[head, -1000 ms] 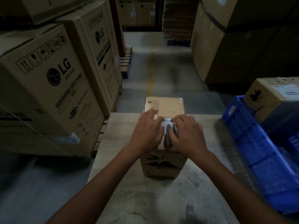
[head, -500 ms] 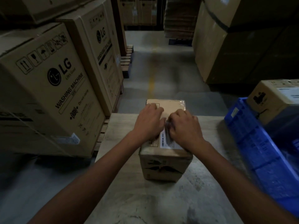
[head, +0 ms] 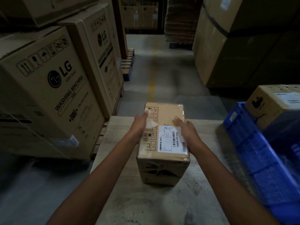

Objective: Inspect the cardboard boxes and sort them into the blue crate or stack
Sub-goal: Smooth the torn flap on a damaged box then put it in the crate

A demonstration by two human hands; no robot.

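1. The bench (head: 146,200) fills the near foreground, and both bare forearms reach across it.
2. The cardboard box (head: 162,169) stands on the middle of the bench, its long side running away from the viewer. A white shipping label (head: 170,140) sits on its top face.
3. The left hand (head: 140,123) lies along the box's top left edge, fingers straight and together, tips by the printed handling symbols.
4. The right hand (head: 185,127) rests on the top right edge, fingers straight, covering the label's far corner. Neither hand curls round the box.
5. The blue crate (head: 253,151) sits at the bench's right side, apart from the box. A second carton (head: 272,104) is at its far end.
6. Washing machine cartons (head: 53,88) line the left, beyond the bench.
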